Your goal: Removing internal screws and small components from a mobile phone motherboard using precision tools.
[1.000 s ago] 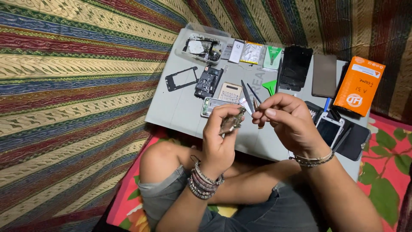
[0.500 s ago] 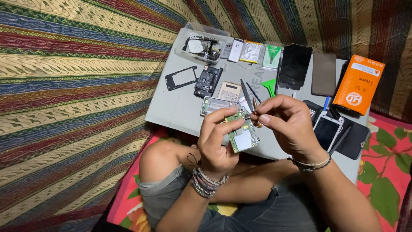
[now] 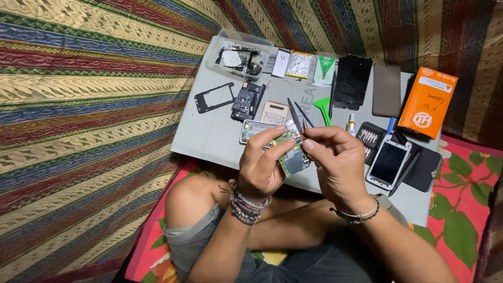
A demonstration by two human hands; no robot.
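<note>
My left hand (image 3: 264, 167) holds a small green phone circuit board (image 3: 293, 157) above my lap, its face turned up. My right hand (image 3: 335, 162) pinches the top edge of the same board with thumb and forefinger. Both hands hover over the near edge of a grey work mat (image 3: 209, 131). Black tweezers (image 3: 296, 115) lie on the mat just beyond my fingers. A phone frame (image 3: 254, 128) lies under my left fingertips' side.
On the mat lie a black phone bezel (image 3: 214, 97), a black midframe (image 3: 248, 100), a clear tray of parts (image 3: 238, 57), a green pry tool (image 3: 324, 107), a dark screen panel (image 3: 352, 81), an orange box (image 3: 427, 102), a white smartphone (image 3: 389, 162). Striped cloth surrounds the mat.
The circuit board has been turned from edge-on to face up between my hands. My right hand's fingers have shifted onto its top edge.
</note>
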